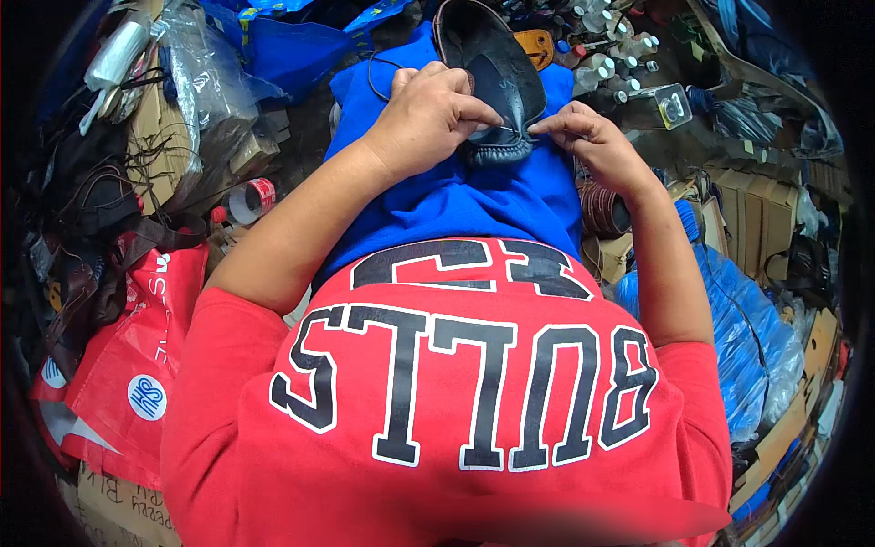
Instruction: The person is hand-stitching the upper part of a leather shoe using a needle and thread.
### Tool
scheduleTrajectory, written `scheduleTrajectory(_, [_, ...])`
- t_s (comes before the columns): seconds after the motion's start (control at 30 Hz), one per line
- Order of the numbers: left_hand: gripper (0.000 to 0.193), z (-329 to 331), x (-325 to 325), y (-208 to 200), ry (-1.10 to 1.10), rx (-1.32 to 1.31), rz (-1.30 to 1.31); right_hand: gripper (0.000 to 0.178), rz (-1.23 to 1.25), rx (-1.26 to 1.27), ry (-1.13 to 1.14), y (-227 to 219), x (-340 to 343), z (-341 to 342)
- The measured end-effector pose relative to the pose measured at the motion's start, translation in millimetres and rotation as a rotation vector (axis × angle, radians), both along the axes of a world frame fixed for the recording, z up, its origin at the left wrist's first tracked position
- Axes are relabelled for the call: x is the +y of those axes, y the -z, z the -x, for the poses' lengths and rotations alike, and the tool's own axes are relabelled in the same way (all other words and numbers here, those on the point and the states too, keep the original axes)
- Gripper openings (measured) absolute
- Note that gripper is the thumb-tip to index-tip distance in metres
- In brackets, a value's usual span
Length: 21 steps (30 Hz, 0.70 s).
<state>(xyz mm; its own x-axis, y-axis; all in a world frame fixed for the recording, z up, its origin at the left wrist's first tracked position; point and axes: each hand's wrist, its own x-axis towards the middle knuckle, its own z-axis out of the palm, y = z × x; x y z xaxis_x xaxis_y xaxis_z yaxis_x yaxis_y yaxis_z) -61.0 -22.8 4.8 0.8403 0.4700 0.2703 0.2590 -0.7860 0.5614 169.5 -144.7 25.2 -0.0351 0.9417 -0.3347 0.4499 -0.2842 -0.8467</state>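
Observation:
A black leather shoe (503,84) lies in my lap on blue cloth (437,205), its gathered, puckered toe towards me. My left hand (430,117) comes over its left side, thumb and fingers pinched together just above the opening near the toe. My right hand (597,144) pinches at the right rim of the toe. A thin pale line, needle or thread, shows between the two sets of fingertips; which hand grips it is too small to tell. A dark cord (372,80) loops out beside my left hand.
Several small bottles (620,55) and a clear square container (673,106) stand at the far right. Cardboard (752,214) and blue plastic wrapping (734,319) lie to the right. On the left are a red bag (137,356), a clear bottle (248,202) and plastic film (205,82).

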Motion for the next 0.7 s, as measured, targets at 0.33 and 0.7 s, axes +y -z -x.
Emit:
scheduleTrajectory(0.33, [0.015,-5,-2,1,0.013,0.024,-0.003,0.044,-0.007,0.057,-0.054,8,3,-8])
scheduleTrajectory(0.7, [0.013,-10,-4,-13,0.145,-0.043,-0.132,0.03,0.004,-0.007,-0.053,-3,-1,0])
